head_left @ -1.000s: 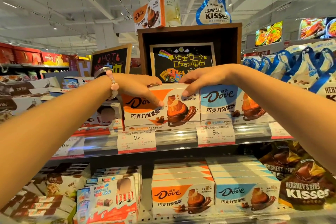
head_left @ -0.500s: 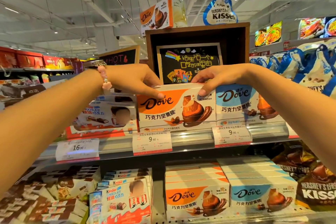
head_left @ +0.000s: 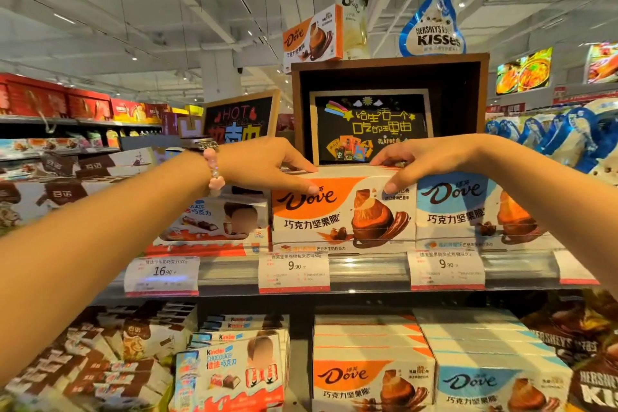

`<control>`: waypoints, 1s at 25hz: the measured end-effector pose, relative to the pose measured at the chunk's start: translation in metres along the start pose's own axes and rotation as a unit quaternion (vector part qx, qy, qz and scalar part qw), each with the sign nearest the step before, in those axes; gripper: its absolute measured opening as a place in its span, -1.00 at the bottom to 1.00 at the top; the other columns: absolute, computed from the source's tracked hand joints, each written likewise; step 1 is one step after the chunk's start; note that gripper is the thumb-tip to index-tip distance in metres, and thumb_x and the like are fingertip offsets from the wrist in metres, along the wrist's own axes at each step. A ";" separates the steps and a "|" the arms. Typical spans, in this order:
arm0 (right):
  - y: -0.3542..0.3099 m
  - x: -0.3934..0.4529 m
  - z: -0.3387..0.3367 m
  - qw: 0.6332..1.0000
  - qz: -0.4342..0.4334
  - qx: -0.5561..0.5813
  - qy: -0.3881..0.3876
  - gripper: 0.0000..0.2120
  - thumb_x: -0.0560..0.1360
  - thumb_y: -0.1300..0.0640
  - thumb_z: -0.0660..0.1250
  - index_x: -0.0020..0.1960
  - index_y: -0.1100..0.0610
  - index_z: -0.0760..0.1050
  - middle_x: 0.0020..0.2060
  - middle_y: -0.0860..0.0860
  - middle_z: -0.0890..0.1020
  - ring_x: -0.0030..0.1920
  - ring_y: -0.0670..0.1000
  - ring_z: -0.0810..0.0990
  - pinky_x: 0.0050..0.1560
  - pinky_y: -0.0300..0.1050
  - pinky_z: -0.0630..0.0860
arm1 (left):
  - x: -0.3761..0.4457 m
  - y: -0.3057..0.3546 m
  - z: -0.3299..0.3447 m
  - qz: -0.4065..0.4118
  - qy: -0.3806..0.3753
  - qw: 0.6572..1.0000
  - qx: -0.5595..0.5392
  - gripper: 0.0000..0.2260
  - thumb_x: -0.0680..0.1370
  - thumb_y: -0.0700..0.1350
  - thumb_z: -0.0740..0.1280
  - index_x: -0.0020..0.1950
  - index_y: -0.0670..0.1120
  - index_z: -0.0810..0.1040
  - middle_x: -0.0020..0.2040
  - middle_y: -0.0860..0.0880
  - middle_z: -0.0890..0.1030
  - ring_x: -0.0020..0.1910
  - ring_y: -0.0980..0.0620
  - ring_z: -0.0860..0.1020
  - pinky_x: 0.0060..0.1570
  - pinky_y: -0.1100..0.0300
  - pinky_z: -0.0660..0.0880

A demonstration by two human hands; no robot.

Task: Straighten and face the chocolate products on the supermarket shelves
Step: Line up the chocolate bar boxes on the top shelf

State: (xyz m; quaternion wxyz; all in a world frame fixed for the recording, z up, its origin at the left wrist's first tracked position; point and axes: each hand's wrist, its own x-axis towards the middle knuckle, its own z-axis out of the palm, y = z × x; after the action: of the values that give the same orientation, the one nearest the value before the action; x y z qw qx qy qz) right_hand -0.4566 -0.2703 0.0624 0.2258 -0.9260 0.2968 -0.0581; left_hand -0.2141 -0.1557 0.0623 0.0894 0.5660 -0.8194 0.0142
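Reaching up to the upper shelf (head_left: 364,264), you are holding the orange Dove box (head_left: 337,214) at its top edge with both hands, and that box is sitting at the shelf front, face toward you, its long axis running left to right along the shelf lip. Your left hand (head_left: 264,164) is gripping the top left corner, thumb tip pressing on the front face by the logo while the other fingers are curling over the top toward the far side. Your right hand (head_left: 421,160) is doing the same at the top right corner, thumb on the front face, fingers lying over the top. The box is lying directly under both palms, each hand about equally near, so any squaring move is turning on pushing or pulling evenly at the two ends. Just right of it, touching or nearly so, the blue Dove box (head_left: 468,211) is standing, partly covered by your right forearm. Your fingertips behind the top edge are hidden, so you cannot tell how far they reach, nor whether more boxes are standing behind the front one.
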 end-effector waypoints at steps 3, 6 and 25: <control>-0.012 -0.004 -0.005 0.996 0.027 -0.079 -0.012 -0.31 0.25 -0.12 0.41 0.30 0.15 0.39 0.11 0.09 0.60 -0.03 -0.08 0.64 -0.10 -0.29 0.55 | -0.006 0.001 0.000 0.016 0.061 0.998 0.029 -0.54 0.38 0.23 0.22 0.17 0.04 0.56 0.17 0.07 0.57 -0.08 0.35 0.54 -0.16 0.44 0.45; -0.032 -0.002 -0.001 0.991 0.029 -0.129 0.006 -0.15 0.21 -0.23 0.33 0.42 0.07 0.26 0.38 -0.01 0.37 0.35 0.00 0.36 0.23 -0.23 0.33 | -0.029 -0.014 -0.008 0.011 0.174 0.985 0.010 -0.70 0.39 0.28 0.25 -0.07 0.09 0.50 0.20 0.00 0.53 0.19 0.10 0.47 0.10 0.19 0.43; -0.163 0.068 0.114 0.874 -0.100 -0.400 0.259 -0.67 0.40 -0.16 0.37 0.03 0.03 0.62 0.35 -0.08 0.37 0.27 -0.04 0.39 0.11 0.02 0.49 | -0.124 -0.114 -0.004 0.014 0.116 0.968 0.220 -0.58 0.45 0.18 0.32 0.17 -0.06 0.58 0.37 -0.05 0.38 0.30 -0.03 0.36 0.23 -0.02 0.38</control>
State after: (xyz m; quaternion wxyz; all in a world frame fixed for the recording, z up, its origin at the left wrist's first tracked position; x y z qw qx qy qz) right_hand -0.2881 -0.1479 0.0331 -0.2552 -0.9139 0.2487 -0.1943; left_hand -0.0652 -0.0815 0.0372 0.0567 0.5543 -0.7882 0.2613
